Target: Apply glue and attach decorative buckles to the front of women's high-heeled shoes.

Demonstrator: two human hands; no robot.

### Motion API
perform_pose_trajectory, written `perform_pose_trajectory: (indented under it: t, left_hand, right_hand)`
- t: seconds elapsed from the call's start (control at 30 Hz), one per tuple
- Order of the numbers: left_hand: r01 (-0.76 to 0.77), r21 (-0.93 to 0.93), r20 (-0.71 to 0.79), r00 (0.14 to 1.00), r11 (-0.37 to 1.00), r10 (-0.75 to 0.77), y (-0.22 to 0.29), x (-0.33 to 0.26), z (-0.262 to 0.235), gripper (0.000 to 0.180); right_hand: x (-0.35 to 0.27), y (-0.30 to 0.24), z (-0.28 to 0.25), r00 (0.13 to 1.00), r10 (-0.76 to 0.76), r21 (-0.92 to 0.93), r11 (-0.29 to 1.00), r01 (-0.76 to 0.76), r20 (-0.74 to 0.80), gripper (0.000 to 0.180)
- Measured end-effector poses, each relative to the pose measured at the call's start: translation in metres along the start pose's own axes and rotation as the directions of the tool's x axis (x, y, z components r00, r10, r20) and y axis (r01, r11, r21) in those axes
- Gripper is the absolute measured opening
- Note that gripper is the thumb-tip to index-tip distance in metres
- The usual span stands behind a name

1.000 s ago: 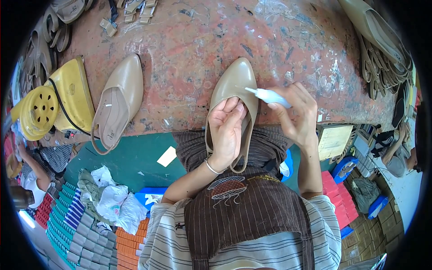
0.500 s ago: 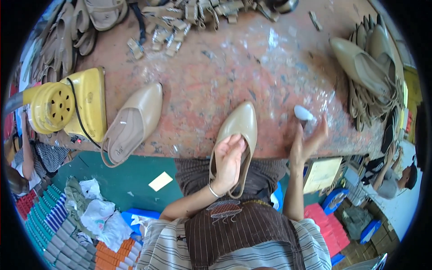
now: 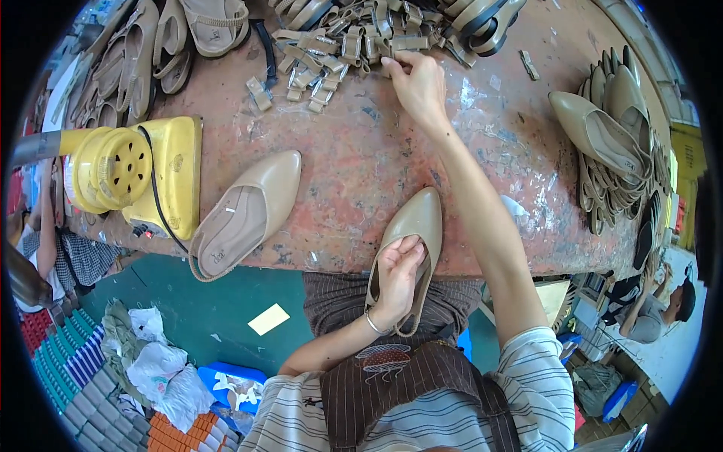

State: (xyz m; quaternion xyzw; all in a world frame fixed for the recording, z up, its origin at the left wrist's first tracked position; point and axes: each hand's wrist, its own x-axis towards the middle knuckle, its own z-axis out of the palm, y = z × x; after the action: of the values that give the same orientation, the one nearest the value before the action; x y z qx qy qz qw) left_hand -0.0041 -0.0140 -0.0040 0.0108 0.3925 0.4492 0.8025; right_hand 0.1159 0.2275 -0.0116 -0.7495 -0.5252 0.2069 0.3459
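My left hand [image 3: 398,275] grips a beige pointed slingback shoe [image 3: 419,215] at the table's front edge. Its fingers are curled into the opening, and the toe points away from me. At the back, my right hand [image 3: 416,81] is at the near edge of a pile of beige bow-shaped strap pieces [image 3: 354,45]. The fingertips are bent together there; what lies between them is too small to make out. To the left, a matching slingback shoe [image 3: 282,184] rests on the table, its heel strap overhanging the front edge.
A yellow machine [image 3: 169,173] with a round vented part stands at the left. Beige sandals [image 3: 215,30] lie at the back left, and more pointed shoes [image 3: 595,124] are stacked at the right. A small white object [image 3: 515,206] sits beside my right forearm. Another person [image 3: 654,310] is far right.
My right hand has left the area by the small white object and reached forward and left to the strap pile. My left hand keeps its hold on the shoe. The view has shifted somewhat.
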Motion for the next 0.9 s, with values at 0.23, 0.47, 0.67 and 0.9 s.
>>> perform_pose_trajectory:
  t: [0.23, 0.47, 0.67, 0.9]
  left_hand:
    - [-0.020, -0.075, 0.074, 0.997, 0.997, 0.026, 0.000, 0.007, -0.009, 0.006]
    - [-0.023, -0.055, 0.021, 0.999, 0.998, 0.024, 0.001, 0.005, -0.006, 0.013]
    - [-0.031, -0.048, 0.053, 0.998, 0.998, 0.034, -0.001, 0.006, -0.004, 0.023]
    - [-0.042, -0.042, 0.061, 0.997, 0.998, 0.045, 0.000, 0.007, -0.003, 0.030]
  right_hand:
    - [-0.083, 0.008, -0.067, 0.994, 0.004, 0.498, 0.866, 0.050, -0.107, 0.030]
    - [-0.202, 0.025, -0.097, 0.954, -0.298, -0.158, 0.941, 0.300, 0.035, 0.051]
    - [-0.214, 0.015, -0.097, 0.964, -0.250, -0.019, 0.967, 0.253, 0.094, 0.048]
    - [-0.208, 0.015, -0.101, 0.980, -0.169, 0.056, 0.985, 0.164, 0.108, 0.043]
